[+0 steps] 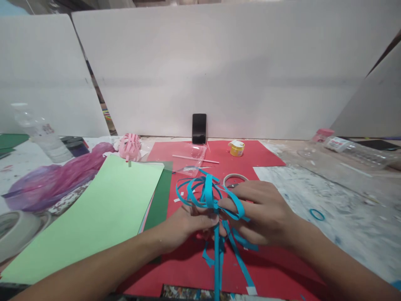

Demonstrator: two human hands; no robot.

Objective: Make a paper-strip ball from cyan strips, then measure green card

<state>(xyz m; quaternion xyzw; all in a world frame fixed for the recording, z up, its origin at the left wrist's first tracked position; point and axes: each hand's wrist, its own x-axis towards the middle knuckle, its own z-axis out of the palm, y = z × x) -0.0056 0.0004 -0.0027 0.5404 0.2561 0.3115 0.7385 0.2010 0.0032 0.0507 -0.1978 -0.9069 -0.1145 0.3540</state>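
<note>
Between my hands is a blue paper-strip ball, made of looped strips gathered at a blue stem that points down toward me. My left hand pinches the stem just under the loops, thumb on top. At the right side of the loops, the fingers of my right hand are closed round a strip near the joint; its fingertips are partly hidden. Loose blue strips hang or lie below, one with a white piece at its end. Red paper lies under both hands.
Light green sheets lie at left beside tape rolls and a purple plastic bag. Farther back are a pink paper ball, a phone, a yellow jar and a pink stick. Bottles stand left and lie right.
</note>
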